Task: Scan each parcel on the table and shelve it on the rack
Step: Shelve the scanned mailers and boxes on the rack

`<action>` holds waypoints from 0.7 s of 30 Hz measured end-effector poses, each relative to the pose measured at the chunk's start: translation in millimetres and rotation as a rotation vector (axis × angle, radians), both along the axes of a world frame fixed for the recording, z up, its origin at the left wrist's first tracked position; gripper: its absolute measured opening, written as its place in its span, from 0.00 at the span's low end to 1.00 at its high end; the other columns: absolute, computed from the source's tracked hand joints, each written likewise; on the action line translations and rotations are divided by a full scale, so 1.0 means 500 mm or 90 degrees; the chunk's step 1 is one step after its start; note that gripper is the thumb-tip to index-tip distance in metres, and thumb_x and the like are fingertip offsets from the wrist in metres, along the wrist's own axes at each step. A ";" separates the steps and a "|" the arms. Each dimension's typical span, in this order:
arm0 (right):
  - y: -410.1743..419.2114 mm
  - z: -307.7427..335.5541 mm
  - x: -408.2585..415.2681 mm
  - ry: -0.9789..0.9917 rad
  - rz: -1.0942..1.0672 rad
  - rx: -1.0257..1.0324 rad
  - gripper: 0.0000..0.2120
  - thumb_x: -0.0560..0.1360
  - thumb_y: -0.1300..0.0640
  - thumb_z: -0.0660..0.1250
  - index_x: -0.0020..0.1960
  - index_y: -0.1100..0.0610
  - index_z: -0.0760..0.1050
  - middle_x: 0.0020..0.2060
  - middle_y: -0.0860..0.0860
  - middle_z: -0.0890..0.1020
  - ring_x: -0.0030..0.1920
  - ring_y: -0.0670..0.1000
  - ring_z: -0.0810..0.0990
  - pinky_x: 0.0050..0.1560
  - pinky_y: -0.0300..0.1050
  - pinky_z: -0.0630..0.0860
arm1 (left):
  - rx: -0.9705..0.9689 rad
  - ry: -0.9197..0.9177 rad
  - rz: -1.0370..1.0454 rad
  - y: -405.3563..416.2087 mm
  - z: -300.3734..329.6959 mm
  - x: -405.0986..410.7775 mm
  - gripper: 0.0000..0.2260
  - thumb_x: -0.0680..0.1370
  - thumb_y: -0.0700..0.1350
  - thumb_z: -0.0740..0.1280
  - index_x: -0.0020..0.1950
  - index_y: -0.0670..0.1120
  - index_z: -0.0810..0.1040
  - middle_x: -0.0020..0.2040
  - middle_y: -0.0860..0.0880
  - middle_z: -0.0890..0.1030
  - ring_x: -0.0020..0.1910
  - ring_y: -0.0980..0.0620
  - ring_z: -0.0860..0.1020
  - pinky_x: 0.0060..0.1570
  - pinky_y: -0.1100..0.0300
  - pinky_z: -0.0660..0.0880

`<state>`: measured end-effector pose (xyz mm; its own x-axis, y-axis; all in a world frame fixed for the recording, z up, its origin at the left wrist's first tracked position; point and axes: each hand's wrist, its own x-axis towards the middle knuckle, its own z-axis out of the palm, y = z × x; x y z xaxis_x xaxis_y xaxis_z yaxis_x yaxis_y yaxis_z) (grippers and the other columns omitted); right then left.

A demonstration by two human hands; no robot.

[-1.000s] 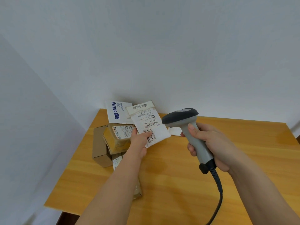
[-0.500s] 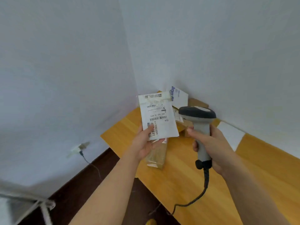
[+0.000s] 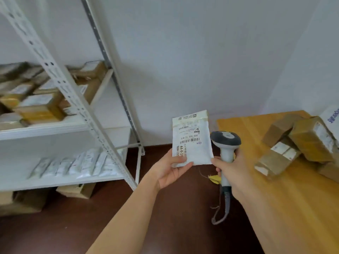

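Now left hand [image 3: 170, 170] pinches the pouch [image 3: 192, 142] by its lower edge; right hand [image 3: 232, 167] grips the scanner [image 3: 226, 142]. Best slotted upright beside pouches on the rack [image 3: 77, 105].

From my feed, the boxes [image 3: 39, 107] on the rack [image 3: 60, 77] are smeared by motion blur; I can't read any label. The flat white packets [image 3: 73, 164] one shelf lower are blurred too, perhaps mailers. Right of the rack, my left hand [image 3: 169, 171] covers the lower corner of the white parcel [image 3: 192, 142], cutting its large printed number short. The picture's right edge cuts off the white bag [image 3: 333, 118].
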<state>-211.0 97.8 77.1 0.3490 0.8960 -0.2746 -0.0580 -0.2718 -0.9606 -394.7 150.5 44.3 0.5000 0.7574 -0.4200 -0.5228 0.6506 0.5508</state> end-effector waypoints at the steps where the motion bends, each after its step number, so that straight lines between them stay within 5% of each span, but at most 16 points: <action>1: -0.005 0.002 -0.048 -0.008 0.014 -0.005 0.19 0.72 0.69 0.72 0.55 0.53 0.69 0.43 0.56 0.82 0.32 0.49 0.75 0.35 0.44 0.75 | 0.001 -0.006 0.022 -0.019 0.001 -0.053 0.27 0.74 0.26 0.65 0.71 0.43 0.71 0.65 0.40 0.78 0.60 0.43 0.80 0.47 0.59 0.82; 10: -0.114 -0.050 -0.625 0.018 0.215 -0.096 0.16 0.73 0.65 0.71 0.58 0.57 0.71 0.39 0.56 0.78 0.31 0.49 0.75 0.33 0.43 0.75 | -0.135 0.163 0.394 -0.239 -0.097 -0.655 0.16 0.77 0.29 0.65 0.64 0.38 0.74 0.52 0.42 0.84 0.43 0.49 0.83 0.30 0.66 0.78; 15: -0.142 -0.055 -0.865 0.022 0.356 -0.125 0.12 0.75 0.63 0.71 0.55 0.55 0.73 0.39 0.54 0.79 0.27 0.45 0.75 0.29 0.39 0.74 | -0.318 0.349 0.676 -0.329 -0.138 -0.982 0.10 0.79 0.31 0.65 0.59 0.37 0.73 0.60 0.38 0.79 0.40 0.49 0.79 0.23 0.67 0.75; 18: -0.127 -0.062 -0.964 0.012 0.386 -0.138 0.12 0.74 0.64 0.71 0.56 0.56 0.74 0.42 0.54 0.80 0.29 0.46 0.75 0.32 0.41 0.75 | -0.341 0.339 0.741 -0.338 -0.142 -1.080 0.11 0.80 0.32 0.62 0.62 0.37 0.71 0.60 0.36 0.77 0.36 0.50 0.75 0.19 0.68 0.72; 21: -0.087 -0.074 -1.048 -0.005 0.399 -0.149 0.12 0.74 0.64 0.71 0.55 0.56 0.74 0.42 0.55 0.80 0.30 0.47 0.76 0.33 0.42 0.76 | -0.350 0.318 0.752 -0.307 -0.163 -1.148 0.15 0.82 0.32 0.58 0.70 0.36 0.68 0.64 0.37 0.75 0.40 0.50 0.75 0.25 0.64 0.77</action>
